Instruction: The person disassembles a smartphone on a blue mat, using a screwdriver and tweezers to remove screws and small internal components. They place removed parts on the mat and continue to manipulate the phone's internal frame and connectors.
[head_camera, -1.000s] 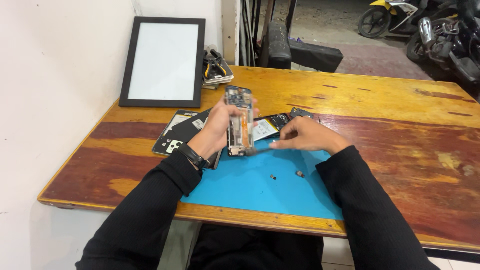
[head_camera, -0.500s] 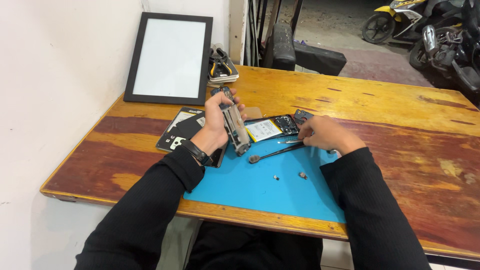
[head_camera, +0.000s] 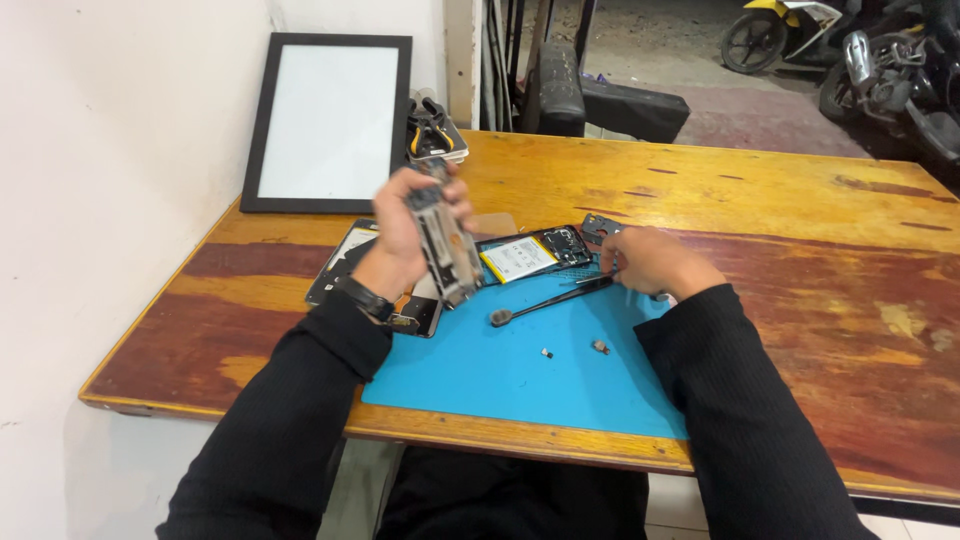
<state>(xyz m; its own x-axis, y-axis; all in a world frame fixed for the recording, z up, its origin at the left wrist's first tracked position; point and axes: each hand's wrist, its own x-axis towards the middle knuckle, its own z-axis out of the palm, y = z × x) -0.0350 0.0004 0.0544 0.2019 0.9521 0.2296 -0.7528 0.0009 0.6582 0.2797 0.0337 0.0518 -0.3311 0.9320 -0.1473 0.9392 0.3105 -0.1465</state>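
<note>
the left hand (head_camera: 405, 225) is closed around a phone frame (head_camera: 443, 243), lifting it clear of the wooden table (head_camera: 760, 200), edge-on to the camera. its long axis runs steeply, the top end tilted away toward the black-framed panel (head_camera: 328, 122) and the lower end hanging just above the near-left corner of the blue mat (head_camera: 520, 375). the right hand (head_camera: 650, 262) rests low at the mat's far edge with its fingers curled on the handle end of a thin dark tool (head_camera: 550, 300); the pinch itself is half hidden, so it looks like a light hold. the tool lies nearly flat, its rounded tip pointing left toward the frame's lower end, close but apart from it. behind the tool sits an opened phone body (head_camera: 530, 255) with its pale battery showing. two small parts (head_camera: 575, 350) lie loose on the mat, nearer the right hand.
</note>
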